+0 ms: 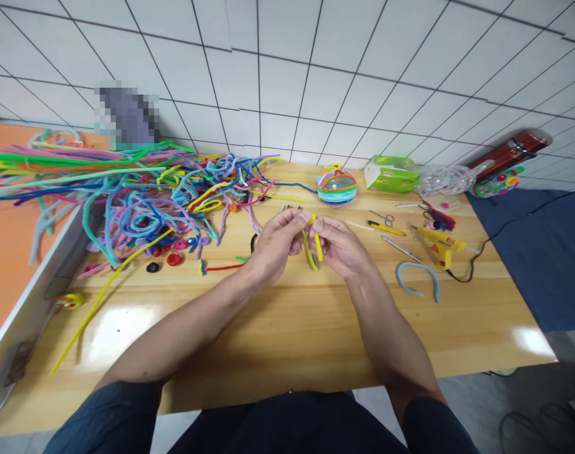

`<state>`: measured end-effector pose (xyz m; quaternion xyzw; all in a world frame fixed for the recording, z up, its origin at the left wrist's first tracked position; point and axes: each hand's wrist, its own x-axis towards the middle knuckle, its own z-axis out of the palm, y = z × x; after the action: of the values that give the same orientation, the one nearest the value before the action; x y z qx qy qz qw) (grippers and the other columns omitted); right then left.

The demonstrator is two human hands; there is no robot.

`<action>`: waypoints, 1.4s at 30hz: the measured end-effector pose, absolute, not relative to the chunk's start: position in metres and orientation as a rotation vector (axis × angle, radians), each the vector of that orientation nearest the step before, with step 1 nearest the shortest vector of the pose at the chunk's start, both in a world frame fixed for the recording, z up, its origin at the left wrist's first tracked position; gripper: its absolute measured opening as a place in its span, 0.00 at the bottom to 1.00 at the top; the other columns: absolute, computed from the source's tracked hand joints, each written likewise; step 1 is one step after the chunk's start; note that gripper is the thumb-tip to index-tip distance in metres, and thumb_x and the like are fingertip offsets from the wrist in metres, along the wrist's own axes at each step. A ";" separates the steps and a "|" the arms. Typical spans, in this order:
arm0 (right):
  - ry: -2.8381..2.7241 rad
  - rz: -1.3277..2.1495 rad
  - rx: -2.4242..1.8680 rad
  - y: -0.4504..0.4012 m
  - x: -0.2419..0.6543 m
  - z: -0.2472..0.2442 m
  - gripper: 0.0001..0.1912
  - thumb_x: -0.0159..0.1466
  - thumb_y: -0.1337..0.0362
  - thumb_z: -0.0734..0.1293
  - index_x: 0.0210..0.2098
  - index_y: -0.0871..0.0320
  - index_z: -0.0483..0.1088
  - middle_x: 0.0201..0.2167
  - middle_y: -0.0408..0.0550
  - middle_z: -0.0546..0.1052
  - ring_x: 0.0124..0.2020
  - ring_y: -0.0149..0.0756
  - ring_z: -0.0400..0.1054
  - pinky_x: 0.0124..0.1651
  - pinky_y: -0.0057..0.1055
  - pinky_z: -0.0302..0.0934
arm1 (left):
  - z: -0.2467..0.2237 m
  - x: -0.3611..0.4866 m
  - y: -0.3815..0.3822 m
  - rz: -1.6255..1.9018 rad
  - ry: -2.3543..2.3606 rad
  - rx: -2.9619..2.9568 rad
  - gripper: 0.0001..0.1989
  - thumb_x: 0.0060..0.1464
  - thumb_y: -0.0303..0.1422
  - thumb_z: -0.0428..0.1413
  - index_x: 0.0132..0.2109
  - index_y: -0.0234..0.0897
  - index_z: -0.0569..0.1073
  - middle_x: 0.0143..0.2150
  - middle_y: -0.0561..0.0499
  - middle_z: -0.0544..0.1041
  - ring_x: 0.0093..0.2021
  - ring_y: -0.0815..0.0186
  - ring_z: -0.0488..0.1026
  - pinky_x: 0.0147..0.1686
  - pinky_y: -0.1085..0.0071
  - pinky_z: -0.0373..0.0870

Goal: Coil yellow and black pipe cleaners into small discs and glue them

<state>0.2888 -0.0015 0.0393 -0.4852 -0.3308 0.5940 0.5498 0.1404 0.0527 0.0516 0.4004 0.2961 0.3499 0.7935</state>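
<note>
Both hands are raised over the middle of the wooden table (278,315), fingertips nearly touching. A short yellow pipe cleaner (318,244) is pinched between them, its free end hanging down. My left hand (282,239) has thumb and fingers closed at its upper end. My right hand (337,243) pinches the same piece from the other side. Just beneath the fingers is a yellow-green fuzzy strip (309,253); its upper part is hidden. A red stem with a blue and yellow end (202,267) lies left of my left hand.
Tangled coloured pipe cleaners (145,202) cover the left back. A striped round craft (337,188) and green packet (394,173) stand near the wall. At right lie scissors (386,218), a yellow cutter (386,228), a yellow glue gun (441,244) with its cord and a blue curved stem (417,266).
</note>
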 end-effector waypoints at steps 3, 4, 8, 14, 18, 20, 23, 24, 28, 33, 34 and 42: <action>-0.829 1.476 -1.121 -0.004 0.299 0.044 0.25 0.56 0.46 0.83 0.26 0.58 0.73 0.23 0.39 0.72 0.19 0.23 0.59 0.22 0.25 0.52 | 0.058 0.135 0.062 0.661 0.599 0.959 0.19 0.53 0.46 0.69 0.32 0.37 0.72 0.25 0.57 0.67 0.20 0.75 0.56 0.21 0.74 0.49; -0.845 1.495 -1.118 -0.005 0.301 0.045 0.24 0.56 0.47 0.82 0.26 0.58 0.73 0.22 0.39 0.72 0.19 0.23 0.59 0.22 0.25 0.52 | 0.060 0.133 0.066 0.630 0.591 1.000 0.18 0.51 0.45 0.69 0.31 0.36 0.73 0.24 0.57 0.66 0.20 0.75 0.55 0.21 0.74 0.49; -0.876 1.535 -1.132 -0.007 0.304 0.048 0.23 0.56 0.47 0.82 0.24 0.58 0.73 0.18 0.36 0.67 0.18 0.24 0.57 0.22 0.25 0.51 | 0.064 0.126 0.075 0.556 0.579 1.143 0.16 0.47 0.41 0.70 0.31 0.35 0.74 0.23 0.58 0.65 0.21 0.75 0.54 0.22 0.74 0.48; -0.835 1.453 -1.151 -0.003 0.293 0.042 0.25 0.56 0.44 0.83 0.27 0.58 0.74 0.19 0.37 0.69 0.19 0.24 0.59 0.21 0.23 0.51 | 0.057 0.129 0.069 0.715 0.667 1.162 0.17 0.50 0.43 0.71 0.31 0.36 0.74 0.24 0.58 0.64 0.23 0.75 0.55 0.23 0.75 0.51; -0.767 1.427 -1.142 0.001 0.283 0.036 0.26 0.54 0.42 0.83 0.29 0.57 0.75 0.19 0.34 0.67 0.17 0.22 0.57 0.20 0.22 0.51 | 0.048 0.138 0.057 0.790 0.684 0.977 0.19 0.52 0.44 0.71 0.32 0.37 0.72 0.25 0.58 0.66 0.21 0.76 0.53 0.22 0.75 0.48; -0.750 1.425 -1.123 0.002 0.283 0.036 0.26 0.54 0.43 0.83 0.28 0.57 0.75 0.19 0.34 0.67 0.17 0.22 0.57 0.20 0.22 0.52 | 0.047 0.141 0.055 0.793 0.672 0.922 0.19 0.52 0.45 0.70 0.33 0.37 0.72 0.26 0.57 0.68 0.21 0.77 0.53 0.22 0.75 0.48; -0.770 1.441 -1.084 0.000 0.290 0.040 0.24 0.54 0.47 0.83 0.25 0.58 0.74 0.22 0.38 0.72 0.18 0.21 0.59 0.21 0.23 0.53 | 0.051 0.139 0.061 0.717 0.637 0.955 0.19 0.52 0.46 0.69 0.31 0.37 0.71 0.24 0.57 0.65 0.21 0.75 0.55 0.21 0.74 0.49; -0.788 1.455 -1.073 -0.001 0.293 0.042 0.23 0.55 0.48 0.83 0.25 0.59 0.73 0.22 0.39 0.73 0.18 0.21 0.59 0.22 0.24 0.53 | 0.054 0.137 0.064 0.678 0.627 0.989 0.19 0.51 0.46 0.68 0.31 0.37 0.72 0.23 0.57 0.65 0.20 0.74 0.55 0.21 0.73 0.48; -0.859 1.519 -1.072 -0.005 0.301 0.047 0.22 0.58 0.49 0.81 0.24 0.58 0.73 0.16 0.36 0.67 0.16 0.23 0.57 0.21 0.24 0.50 | 0.062 0.127 0.076 0.556 0.602 1.157 0.15 0.48 0.42 0.69 0.32 0.37 0.75 0.23 0.57 0.66 0.21 0.75 0.54 0.22 0.73 0.47; -0.870 1.522 -1.094 -0.006 0.300 0.046 0.23 0.57 0.47 0.81 0.25 0.57 0.74 0.17 0.36 0.68 0.18 0.24 0.57 0.22 0.25 0.51 | 0.061 0.125 0.076 0.603 0.638 1.211 0.12 0.48 0.40 0.67 0.31 0.36 0.77 0.22 0.58 0.64 0.22 0.74 0.53 0.23 0.73 0.47; -0.861 1.499 -1.111 -0.005 0.298 0.046 0.23 0.56 0.46 0.82 0.26 0.57 0.74 0.18 0.36 0.68 0.19 0.24 0.58 0.22 0.24 0.50 | 0.060 0.126 0.074 0.643 0.660 1.190 0.12 0.48 0.40 0.68 0.31 0.36 0.76 0.22 0.58 0.63 0.22 0.75 0.52 0.23 0.73 0.47; -0.723 1.395 -1.140 0.001 0.281 0.035 0.26 0.53 0.43 0.84 0.28 0.57 0.74 0.19 0.34 0.66 0.18 0.21 0.55 0.21 0.23 0.48 | 0.047 0.143 0.054 0.790 0.678 0.848 0.18 0.48 0.44 0.70 0.33 0.37 0.73 0.28 0.58 0.69 0.21 0.77 0.52 0.22 0.74 0.47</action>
<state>0.2809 0.0012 0.0347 -0.4847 -0.3072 0.5931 0.5648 0.1426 0.0544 0.0469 0.3930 0.3143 0.3661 0.7828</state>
